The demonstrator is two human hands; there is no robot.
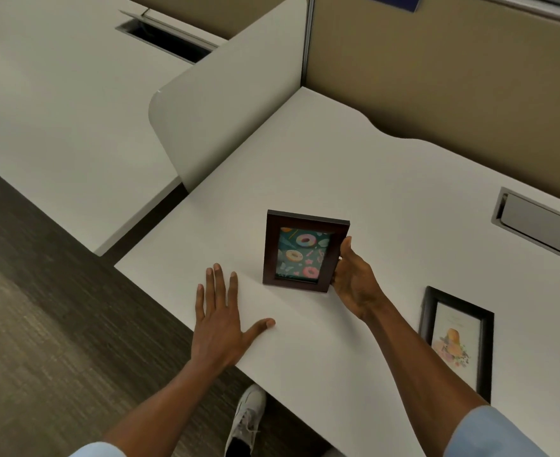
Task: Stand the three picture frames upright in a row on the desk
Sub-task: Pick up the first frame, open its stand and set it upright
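A dark brown picture frame with a doughnut print point(301, 252) stands upright on the white desk point(387, 179), its bottom edge on the surface. My right hand point(354, 278) grips its right side, thumb at the front edge and fingers behind. My left hand point(221, 315) lies flat on the desk to the left of the frame, fingers spread, holding nothing. A black frame with an orange flower picture point(456, 338) lies flat on the desk at the right, partly behind my right forearm. A third frame is not in view.
A white divider panel point(225, 103) rises at the desk's left side, and a tan partition wall point(453, 77) runs behind. A metal cable hatch point(542, 225) sits in the desk at the right. A neighbouring desk point(57, 110) lies left. My shoe point(247, 417) shows below.
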